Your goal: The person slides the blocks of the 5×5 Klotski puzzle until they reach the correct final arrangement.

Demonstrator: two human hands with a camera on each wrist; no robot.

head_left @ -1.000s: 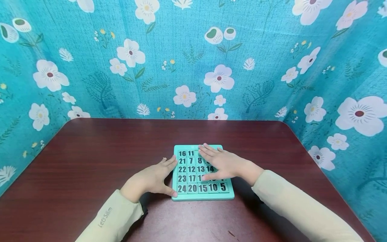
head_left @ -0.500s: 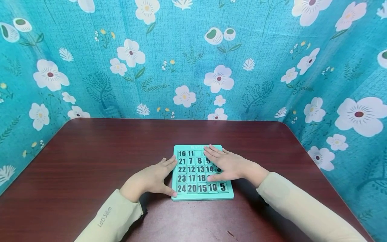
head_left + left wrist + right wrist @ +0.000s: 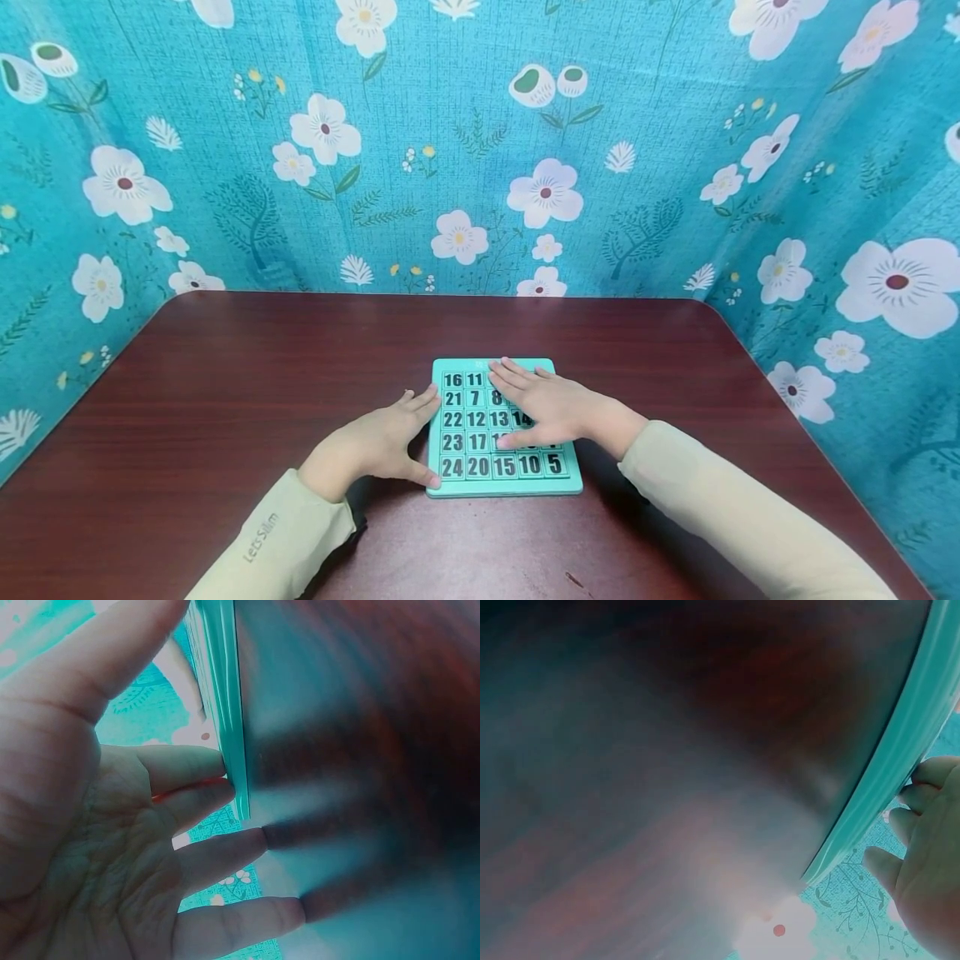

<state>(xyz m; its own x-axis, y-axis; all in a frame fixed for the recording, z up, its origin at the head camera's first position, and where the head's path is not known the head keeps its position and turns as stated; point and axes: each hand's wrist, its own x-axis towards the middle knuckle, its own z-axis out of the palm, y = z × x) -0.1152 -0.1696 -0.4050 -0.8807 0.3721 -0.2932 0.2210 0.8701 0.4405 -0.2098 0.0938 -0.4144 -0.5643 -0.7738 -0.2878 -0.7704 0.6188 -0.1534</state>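
A teal number slide puzzle (image 3: pixel 504 487) lies flat on the table, its square tiles printed with black numerals. Along its left side rests my left hand (image 3: pixel 382 437), thumb at the near left corner and fingertips at the edge farther up. The left wrist view shows that hand (image 3: pixel 112 840) with its fingers spread and nearly straight beside the puzzle's side (image 3: pixel 229 697). My right hand (image 3: pixel 555 408) lies over the upper right tiles, fingers extended to the top row and thumb down near the fourth row. It hides several tiles. In the right wrist view its fingers (image 3: pixel 930 802) reach over the puzzle's edge (image 3: pixel 885 757).
The dark red-brown table (image 3: pixel 247 400) extends on all sides of the puzzle. Behind it and at both sides hangs a blue flowered curtain (image 3: pixel 420 167). A small scratch mark (image 3: pixel 573 579) shows on the tabletop at the front.
My right hand shifted right, then back left across the tiles. Part of a dark numeral now shows beside 11, where a blank space was half a second ago. My left hand has stayed put.
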